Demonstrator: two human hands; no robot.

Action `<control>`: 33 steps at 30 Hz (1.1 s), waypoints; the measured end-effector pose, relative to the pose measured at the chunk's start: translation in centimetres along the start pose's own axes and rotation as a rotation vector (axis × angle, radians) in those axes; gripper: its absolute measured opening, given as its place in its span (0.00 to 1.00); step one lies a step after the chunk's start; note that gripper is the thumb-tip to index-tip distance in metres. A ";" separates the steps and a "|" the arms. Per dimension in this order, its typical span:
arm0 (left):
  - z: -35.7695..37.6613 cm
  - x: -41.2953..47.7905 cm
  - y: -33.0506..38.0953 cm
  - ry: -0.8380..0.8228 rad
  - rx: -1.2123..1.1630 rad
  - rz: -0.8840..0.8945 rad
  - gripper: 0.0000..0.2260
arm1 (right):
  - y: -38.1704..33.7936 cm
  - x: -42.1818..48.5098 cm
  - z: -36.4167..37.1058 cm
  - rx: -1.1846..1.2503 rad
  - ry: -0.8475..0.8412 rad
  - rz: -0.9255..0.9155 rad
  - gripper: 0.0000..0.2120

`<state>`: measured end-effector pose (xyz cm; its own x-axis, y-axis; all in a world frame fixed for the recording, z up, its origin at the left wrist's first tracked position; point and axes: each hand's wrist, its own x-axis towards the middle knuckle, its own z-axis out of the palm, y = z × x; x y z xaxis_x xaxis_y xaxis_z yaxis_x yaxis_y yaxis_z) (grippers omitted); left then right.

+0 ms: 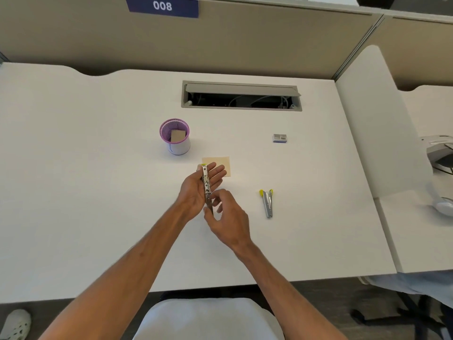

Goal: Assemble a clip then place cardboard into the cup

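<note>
A metal stapler (206,184) with a yellow tip lies opened out long in my left hand (199,190), which cradles it with the fingers stretched forward and the thumb along its side. My right hand (226,217) pinches the near end of the stapler with thumb and fingertips. A second small stapler (267,202), silver with yellow ends, lies on the white desk (98,192) to the right of my hands. A tan paper square (220,163) lies flat just beyond my left fingers.
A purple mesh cup (175,137) holding a tan block stands at the back left of the hands. A small box of staples (279,138) sits at the back right. Behind them is an open cable tray (241,96). A grey partition rises behind the desk.
</note>
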<state>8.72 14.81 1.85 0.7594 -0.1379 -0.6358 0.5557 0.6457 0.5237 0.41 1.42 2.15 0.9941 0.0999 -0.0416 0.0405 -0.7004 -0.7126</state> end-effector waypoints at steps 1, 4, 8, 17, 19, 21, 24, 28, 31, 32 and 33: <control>0.0 0.0 -0.1 -0.004 -0.001 0.000 0.21 | -0.2 0.4 -0.3 -0.012 0.031 -0.003 0.12; 0.1 -0.4 -0.2 -0.014 -0.018 -0.017 0.21 | -1.0 1.9 -0.8 -0.017 0.110 -0.019 0.11; -0.1 -1.0 -0.4 0.005 0.044 -0.051 0.20 | -2.2 4.1 -1.3 -0.068 0.144 -0.075 0.16; -0.6 -1.4 -0.1 0.015 0.071 -0.036 0.19 | -2.9 5.7 -0.5 -0.204 0.119 -0.171 0.14; -0.9 -1.4 -0.1 0.025 0.087 -0.039 0.18 | -2.9 5.7 -0.3 -0.202 0.105 -0.169 0.14; -1.1 -1.5 -0.2 0.048 0.086 -0.047 0.17 | -3.0 5.8 -0.2 -0.209 0.092 -0.167 0.13; -1.2 -1.8 -0.1 0.043 0.092 -0.054 0.18 | -3.2 6.0 -0.2 -0.209 0.075 -0.160 0.11; -1.4 -1.9 0.1 0.069 0.115 -0.055 0.18 | -3.2 6.1 -0.2 -0.191 0.048 -0.153 0.12; -1.4 -1.9 0.0 0.084 0.166 -0.049 0.18 | -3.0 6.2 -0.3 -0.185 0.012 -0.148 0.12; -1.3 -2.0 0.0 0.093 0.180 -0.049 0.18 | -2.9 6.2 -0.4 -0.178 0.001 -0.145 0.11; -1.2 -2.1 -0.1 0.100 0.191 -0.048 0.18 | -2.7 6.3 -0.4 -0.165 -0.010 -0.140 0.10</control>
<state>6.69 15.91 2.42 0.6985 -0.0838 -0.7107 0.6516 0.4850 0.5832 6.61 3.66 4.13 0.9765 0.2113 0.0421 0.1953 -0.7853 -0.5875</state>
